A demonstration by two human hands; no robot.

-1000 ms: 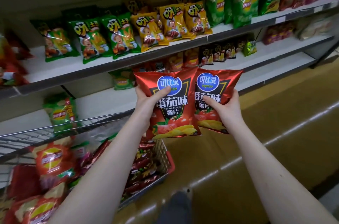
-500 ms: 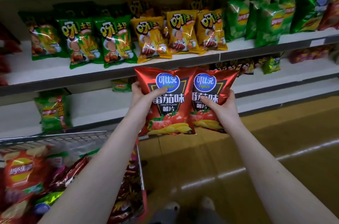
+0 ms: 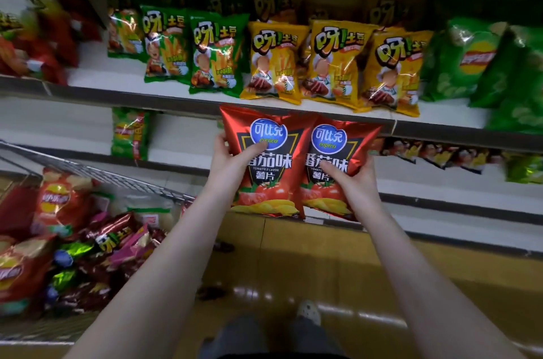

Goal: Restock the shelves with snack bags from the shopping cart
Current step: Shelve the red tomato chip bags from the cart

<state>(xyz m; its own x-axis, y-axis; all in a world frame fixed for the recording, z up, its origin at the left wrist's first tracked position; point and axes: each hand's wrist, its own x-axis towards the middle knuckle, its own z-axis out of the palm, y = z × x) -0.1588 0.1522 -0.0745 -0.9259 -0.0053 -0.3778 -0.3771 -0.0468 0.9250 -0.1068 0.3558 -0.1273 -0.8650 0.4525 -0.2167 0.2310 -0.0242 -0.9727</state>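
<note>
Left hand (image 3: 232, 159) grips the left red chip bag (image 3: 273, 191) at its outer edge, thumb curled across the front. Right hand (image 3: 352, 179) grips the right red chip bag (image 3: 329, 138) the same way. Both bags are upright with edges touching, just below the upper shelf (image 3: 147, 100) lip, under its yellow bags (image 3: 332, 62). The shopping cart (image 3: 117, 179) stands below-left of that shelf.

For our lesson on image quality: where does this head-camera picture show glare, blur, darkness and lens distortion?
Head view: glare streaks the yellow bags and the floor; the red tomato bags in the left hand and right hand read sharply; bags in the shopping cart blur; the shelf edge bows slightly; the top is dark.
</note>
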